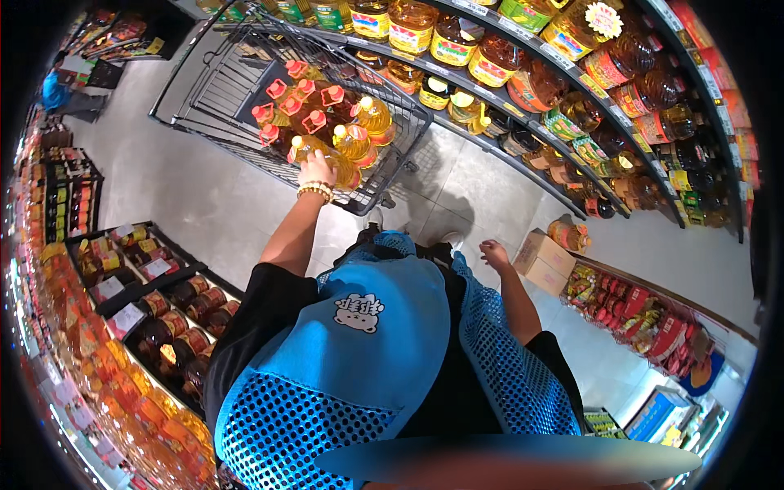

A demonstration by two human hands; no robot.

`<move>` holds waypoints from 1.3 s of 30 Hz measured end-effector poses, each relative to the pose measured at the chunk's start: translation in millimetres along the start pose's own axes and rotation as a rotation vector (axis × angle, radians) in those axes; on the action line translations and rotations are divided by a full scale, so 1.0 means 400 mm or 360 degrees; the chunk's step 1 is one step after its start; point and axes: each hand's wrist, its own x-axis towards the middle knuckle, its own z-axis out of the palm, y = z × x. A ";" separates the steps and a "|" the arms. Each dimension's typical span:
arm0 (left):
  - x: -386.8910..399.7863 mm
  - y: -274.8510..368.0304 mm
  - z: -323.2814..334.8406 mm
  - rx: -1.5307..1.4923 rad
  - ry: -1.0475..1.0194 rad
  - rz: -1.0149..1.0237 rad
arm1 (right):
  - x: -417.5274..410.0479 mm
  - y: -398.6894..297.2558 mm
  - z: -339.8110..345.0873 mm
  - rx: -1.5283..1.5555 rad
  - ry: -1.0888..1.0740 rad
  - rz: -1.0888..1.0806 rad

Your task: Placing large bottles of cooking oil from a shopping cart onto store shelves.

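Observation:
My left hand [316,169], with a bead bracelet on the wrist, is wrapped over the upper part of a yellow-capped cooking oil bottle [335,160]. That bottle stands at the near side of a wire shopping cart [375,197]. Beside it in the cart are two more yellow-capped oil bottles [354,144]. Several bottles with red caps and red handles [315,120] are grouped farther in. My right hand [493,253] hangs at my right side, holding nothing, its fingers loosely bent and apart.
Shelves [471,92] of bottled oil curve along the front and right. Crated dark bottles [171,318] stand at left. Cardboard boxes [544,262] and a rack of red packages [631,312] are at right. A person in blue [56,92] is at far left.

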 end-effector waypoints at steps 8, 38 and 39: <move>0.164 -0.046 0.037 0.0335 -0.0780 0.0361 | -0.176 -0.137 0.184 -0.0465 0.0084 -0.0240; -0.108 0.094 -0.733 -0.0088 0.0011 0.1367 | -0.252 -0.598 0.087 0.0187 -0.0182 -0.1145; -0.152 0.120 -0.814 -0.0150 0.0007 0.1430 | -0.257 -0.639 0.083 0.0372 -0.0385 -0.1134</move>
